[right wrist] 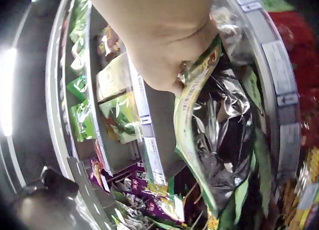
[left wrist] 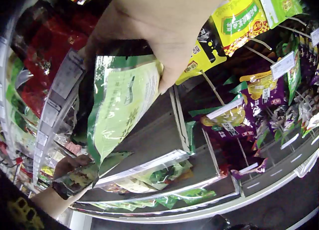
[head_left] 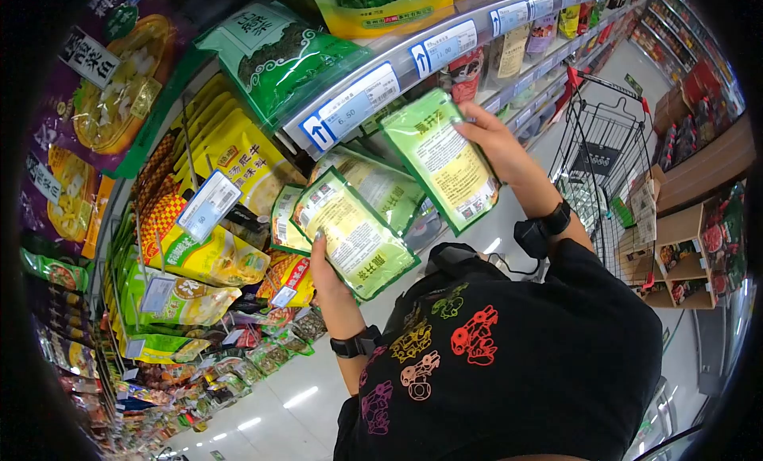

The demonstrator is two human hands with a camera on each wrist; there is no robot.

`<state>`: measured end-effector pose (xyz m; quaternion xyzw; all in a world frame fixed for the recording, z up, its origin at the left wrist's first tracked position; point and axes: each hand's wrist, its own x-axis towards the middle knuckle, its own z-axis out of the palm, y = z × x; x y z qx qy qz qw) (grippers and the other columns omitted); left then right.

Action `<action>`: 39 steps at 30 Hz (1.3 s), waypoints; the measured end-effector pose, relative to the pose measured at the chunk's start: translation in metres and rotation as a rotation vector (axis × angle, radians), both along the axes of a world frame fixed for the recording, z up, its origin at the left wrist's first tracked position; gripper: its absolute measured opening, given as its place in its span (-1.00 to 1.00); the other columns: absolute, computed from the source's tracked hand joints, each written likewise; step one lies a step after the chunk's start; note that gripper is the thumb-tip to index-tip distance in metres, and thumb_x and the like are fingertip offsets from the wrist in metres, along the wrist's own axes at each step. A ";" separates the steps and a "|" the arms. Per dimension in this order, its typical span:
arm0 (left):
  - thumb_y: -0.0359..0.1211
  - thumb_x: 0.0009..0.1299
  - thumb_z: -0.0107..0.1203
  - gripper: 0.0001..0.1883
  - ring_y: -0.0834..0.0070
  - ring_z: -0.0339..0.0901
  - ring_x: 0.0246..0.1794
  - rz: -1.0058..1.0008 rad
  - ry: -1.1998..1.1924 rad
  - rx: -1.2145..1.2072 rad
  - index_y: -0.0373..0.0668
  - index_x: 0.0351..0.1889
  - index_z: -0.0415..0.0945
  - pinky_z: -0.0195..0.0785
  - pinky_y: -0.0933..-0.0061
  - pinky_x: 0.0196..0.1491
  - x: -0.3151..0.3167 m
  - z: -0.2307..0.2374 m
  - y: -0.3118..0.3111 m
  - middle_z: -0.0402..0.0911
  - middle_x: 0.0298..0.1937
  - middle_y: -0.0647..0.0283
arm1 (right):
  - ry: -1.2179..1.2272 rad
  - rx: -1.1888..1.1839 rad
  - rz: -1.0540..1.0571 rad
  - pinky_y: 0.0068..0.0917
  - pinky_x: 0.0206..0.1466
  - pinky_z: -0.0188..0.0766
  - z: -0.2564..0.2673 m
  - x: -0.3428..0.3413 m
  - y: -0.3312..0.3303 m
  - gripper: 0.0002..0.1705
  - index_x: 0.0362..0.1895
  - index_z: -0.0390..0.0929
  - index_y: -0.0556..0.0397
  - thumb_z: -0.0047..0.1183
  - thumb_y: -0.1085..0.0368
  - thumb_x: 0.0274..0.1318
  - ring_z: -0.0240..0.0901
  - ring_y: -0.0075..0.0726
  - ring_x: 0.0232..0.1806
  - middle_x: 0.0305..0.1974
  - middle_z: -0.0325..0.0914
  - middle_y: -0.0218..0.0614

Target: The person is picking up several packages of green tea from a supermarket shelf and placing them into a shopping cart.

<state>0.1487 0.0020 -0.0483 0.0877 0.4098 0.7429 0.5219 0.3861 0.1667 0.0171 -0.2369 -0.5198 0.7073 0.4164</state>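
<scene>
My left hand grips a green-and-yellow food packet by its side edge, thumb on the printed face and the other fingers hidden behind. In the left wrist view this packet hangs below the hand. Higher up and to the right, my right hand pinches a similar green packet at its upper right edge, its text panel tilted toward the head camera. From the right wrist, the hand shows above the packet's rim. More green packets overlap behind the left one.
A shelf edge with price labels runs just above the packets, bearing a large green bag. Yellow seasoning pouches hang on hooks at the left. A wire shopping cart stands in the aisle beyond the right arm, near cardboard display boxes.
</scene>
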 end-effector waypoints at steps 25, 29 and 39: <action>-0.33 0.10 -0.09 -0.52 0.21 0.44 -0.21 -0.213 0.009 -0.018 -0.36 -0.02 0.19 0.34 0.28 -0.16 -0.026 -0.007 -0.043 0.41 -0.14 0.01 | 0.107 -0.344 0.588 -0.67 -0.26 0.35 -0.040 -0.042 -0.048 -0.75 -0.20 0.32 0.17 -0.11 0.38 -0.03 0.39 -0.61 -0.32 -0.32 0.42 -0.40; -0.41 -0.01 0.03 -0.42 0.22 0.44 -0.20 -0.303 0.143 0.040 -0.38 0.01 0.14 0.33 0.28 -0.15 -0.017 0.007 -0.041 0.40 -0.12 0.01 | 0.196 -0.247 0.582 -0.67 -0.27 0.32 -0.047 -0.015 -0.053 -0.79 -0.26 0.33 0.12 -0.10 0.33 -0.02 0.36 -0.66 -0.35 -0.36 0.40 -0.46; -0.42 -0.05 0.12 -0.39 0.29 0.40 -0.14 -0.885 0.167 0.033 -0.32 0.02 0.17 0.28 0.34 -0.10 0.142 0.015 0.065 0.37 -0.06 0.09 | 0.373 -0.399 0.015 -0.64 -0.20 0.29 -0.088 0.169 -0.096 -0.77 -0.24 0.30 0.15 -0.09 0.35 -0.04 0.34 -0.59 -0.26 -0.28 0.37 -0.39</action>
